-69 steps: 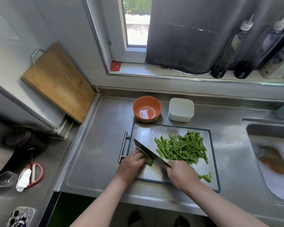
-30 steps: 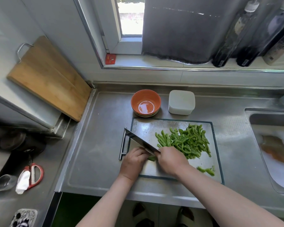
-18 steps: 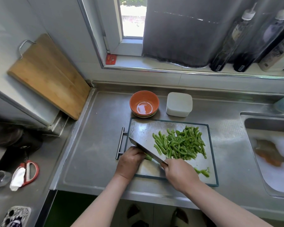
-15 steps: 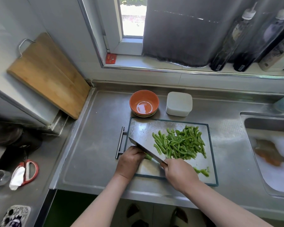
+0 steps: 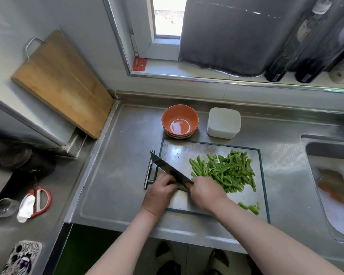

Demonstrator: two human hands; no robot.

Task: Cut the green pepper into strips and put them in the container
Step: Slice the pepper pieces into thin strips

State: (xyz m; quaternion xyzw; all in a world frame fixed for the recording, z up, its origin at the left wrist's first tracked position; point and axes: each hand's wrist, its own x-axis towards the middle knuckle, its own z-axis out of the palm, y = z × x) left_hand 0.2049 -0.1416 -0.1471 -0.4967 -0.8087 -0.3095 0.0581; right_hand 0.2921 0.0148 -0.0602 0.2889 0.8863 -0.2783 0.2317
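Observation:
A steel cutting board (image 5: 179, 153) lies on the counter. A heap of green pepper strips (image 5: 224, 171) covers its right half, and a few stray bits (image 5: 249, 207) lie near its front right corner. My right hand (image 5: 206, 195) grips the handle of a cleaver (image 5: 167, 168), whose blade slants up to the left. My left hand (image 5: 159, 193), fingers curled, holds down a small uncut pepper piece (image 5: 182, 188) under the blade; most of that piece is hidden. An empty orange bowl (image 5: 180, 122) stands behind the board.
A white lidded box (image 5: 223, 123) sits beside the bowl. The sink (image 5: 334, 185) at the right holds soapy water. A wooden board (image 5: 62, 84) leans on the left wall. Scissors (image 5: 39, 201), a glass (image 5: 3, 207) and a phone (image 5: 22, 257) lie at the left. Bottles (image 5: 298, 46) line the sill.
The cleaver has kept rising and falling on the small piece under my left hand, and the blade tip now sits a little further left. The heap of strips has not moved.

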